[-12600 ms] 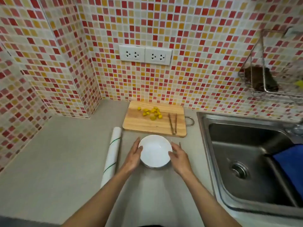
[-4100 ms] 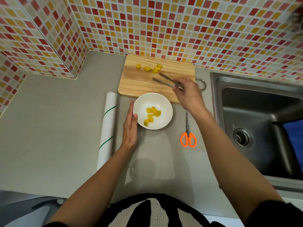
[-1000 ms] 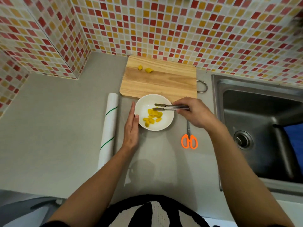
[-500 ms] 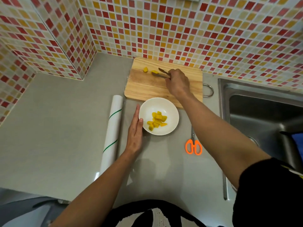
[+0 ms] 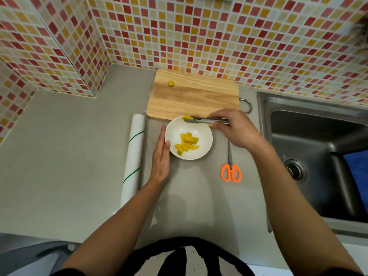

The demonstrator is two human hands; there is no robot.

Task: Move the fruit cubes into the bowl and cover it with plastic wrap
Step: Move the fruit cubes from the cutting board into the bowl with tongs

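Observation:
A white bowl (image 5: 205, 134) sits on the grey counter with several yellow fruit cubes (image 5: 187, 144) inside. My left hand (image 5: 161, 156) lies flat against the bowl's left side, fingers straight. My right hand (image 5: 236, 129) grips metal tongs (image 5: 201, 120) over the bowl's far rim, and the tongs pinch one yellow cube (image 5: 188, 117). A single cube (image 5: 170, 83) lies on the wooden cutting board (image 5: 197, 96) behind the bowl. The white roll of plastic wrap (image 5: 133, 154) lies left of the bowl.
Orange-handled scissors (image 5: 231, 170) lie right of the bowl. A steel sink (image 5: 310, 156) with a blue cloth (image 5: 358, 172) fills the right side. Mosaic tiled walls close off the back and left of the counter.
My right hand has come back from the cutting board to the bowl's far rim with a cube in the tongs. One cube is left on the board. My left hand has stayed put.

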